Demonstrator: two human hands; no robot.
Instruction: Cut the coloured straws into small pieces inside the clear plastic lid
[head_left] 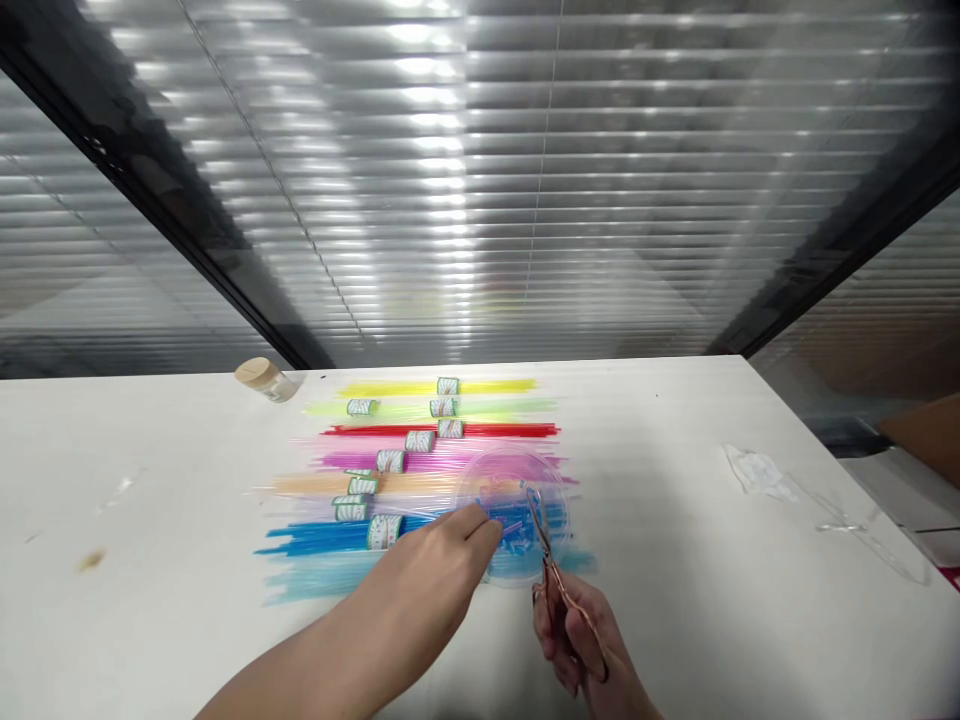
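My right hand (581, 640) grips copper-handled scissors (545, 545), fingers through the loops. The blades point up and away over a clear round bowl (512, 452). Inside the bowl lie small blue and purplish cut pieces (517, 530). Just left of the blades is my left hand (450, 550), fingers pinched together at the bowl's near left side. Whatever it holds is hidden. Beneath the bowl and my left hand run bundles of thin coloured sticks, among them dark blue sticks (315, 538) and light blue sticks (322, 580), bound with printed paper bands (385, 532).
Further back lie red sticks (510, 430) and yellow sticks (397, 388). A jar with a wooden lid (259, 375) leans at the back left. On the right are a crumpled white tissue (757, 472) and a clear wrapper (844, 527). Blinds (480, 200) hang behind the table.
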